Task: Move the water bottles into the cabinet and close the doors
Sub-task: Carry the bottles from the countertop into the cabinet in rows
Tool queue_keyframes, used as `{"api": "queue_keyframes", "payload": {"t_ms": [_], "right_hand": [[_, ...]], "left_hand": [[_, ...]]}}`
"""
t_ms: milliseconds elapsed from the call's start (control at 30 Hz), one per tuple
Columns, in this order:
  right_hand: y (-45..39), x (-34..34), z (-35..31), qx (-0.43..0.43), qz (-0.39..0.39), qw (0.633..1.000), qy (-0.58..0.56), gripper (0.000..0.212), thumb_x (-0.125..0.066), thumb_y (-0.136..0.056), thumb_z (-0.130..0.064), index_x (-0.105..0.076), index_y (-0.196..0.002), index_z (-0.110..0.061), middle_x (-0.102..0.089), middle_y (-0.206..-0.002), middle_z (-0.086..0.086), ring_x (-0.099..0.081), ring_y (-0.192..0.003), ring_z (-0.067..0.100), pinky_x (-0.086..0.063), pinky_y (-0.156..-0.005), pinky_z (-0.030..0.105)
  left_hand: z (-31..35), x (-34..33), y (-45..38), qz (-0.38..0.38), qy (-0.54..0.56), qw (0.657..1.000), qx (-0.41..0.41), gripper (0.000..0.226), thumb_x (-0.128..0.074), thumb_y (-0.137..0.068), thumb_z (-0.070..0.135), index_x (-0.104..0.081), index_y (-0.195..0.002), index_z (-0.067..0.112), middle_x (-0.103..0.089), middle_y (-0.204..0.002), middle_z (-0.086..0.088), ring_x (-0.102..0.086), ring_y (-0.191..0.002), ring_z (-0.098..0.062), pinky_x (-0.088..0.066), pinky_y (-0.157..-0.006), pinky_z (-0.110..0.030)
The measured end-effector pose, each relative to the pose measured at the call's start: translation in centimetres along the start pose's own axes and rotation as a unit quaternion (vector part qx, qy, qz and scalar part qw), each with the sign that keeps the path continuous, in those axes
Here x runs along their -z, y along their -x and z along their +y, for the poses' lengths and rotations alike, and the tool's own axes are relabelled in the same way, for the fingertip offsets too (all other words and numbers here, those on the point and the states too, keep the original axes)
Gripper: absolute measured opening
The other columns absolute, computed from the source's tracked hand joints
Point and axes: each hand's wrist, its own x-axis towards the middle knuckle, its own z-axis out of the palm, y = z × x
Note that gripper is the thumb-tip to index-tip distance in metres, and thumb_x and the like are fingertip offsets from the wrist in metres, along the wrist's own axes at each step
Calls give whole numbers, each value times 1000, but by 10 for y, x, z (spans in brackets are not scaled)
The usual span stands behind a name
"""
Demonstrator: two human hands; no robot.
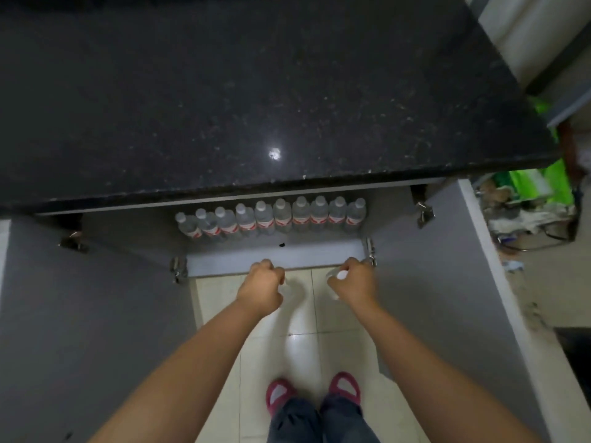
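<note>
The cabinet under the black counter stands wide open, its grey left door (80,314) and right door (425,282) swung out toward me. Several clear water bottles (271,219) with white caps and red labels stand in a row at the back of the cabinet floor (271,254). My left hand (262,287) and my right hand (353,284) hover just in front of the cabinet's front edge. Each is closed around a clear bottle: a white cap (341,275) shows at my right fist, and a blurred bottle (292,290) shows beside my left fist.
The black speckled countertop (256,107) overhangs the cabinet. White floor tiles (303,346) lie between the two doors, with my feet in pink slippers (315,393) on them. Green bags and clutter (527,193) sit on the floor to the right.
</note>
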Motion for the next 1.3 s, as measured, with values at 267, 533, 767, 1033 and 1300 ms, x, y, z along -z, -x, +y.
{"api": "queue_keyframes", "payload": {"t_ms": [267, 533, 767, 1033, 1300], "right_hand": [[-129, -99, 62, 15, 46, 999, 7, 27, -61, -84, -14, -62, -105, 3, -53, -119, 22, -57, -95, 31, -40, -74, 26], [-221, -163, 110, 79, 133, 988, -16, 22, -67, -77, -14, -66, -83, 6, -61, -105, 27, -59, -94, 34, -33, -67, 25], [-249, -165, 87, 97, 80, 986, 107, 41, -47, -93, -21, -46, -126, 4, -45, -132, 25, -50, -118, 38, -45, -92, 36], [-249, -170, 85, 71, 73, 986, 130, 54, -49, -94, -35, -38, -134, 0, -42, -139, 23, -47, -124, 37, -44, -98, 39], [-237, -153, 90, 190, 71, 939, 278, 42, -56, -90, -31, -53, -127, -11, -53, -130, 16, -54, -116, 32, -48, -89, 34]], "left_hand": [[-35, -88, -143, 36, -32, 998, -41, 37, -52, -88, 8, -52, -125, 8, -44, -131, -15, -39, -125, -29, -40, -97, -27], [-59, -154, -254, 137, -37, 988, -67, 39, -49, -89, 5, -50, -128, 7, -43, -134, -18, -39, -127, -32, -36, -102, -30], [-65, -171, -271, 209, 31, 970, -117, 72, -45, -88, -6, -11, -149, 8, -10, -157, -12, -17, -143, -30, -19, -118, -33], [-76, -151, -280, 165, 30, 974, -155, 62, -44, -94, 1, -14, -149, 7, -8, -159, -12, -14, -147, -26, -14, -119, -26], [-74, -144, -280, 168, -47, 979, -105, 49, -46, -96, 12, -31, -143, 8, -46, -140, -20, -50, -123, -35, -43, -100, -39]]}}
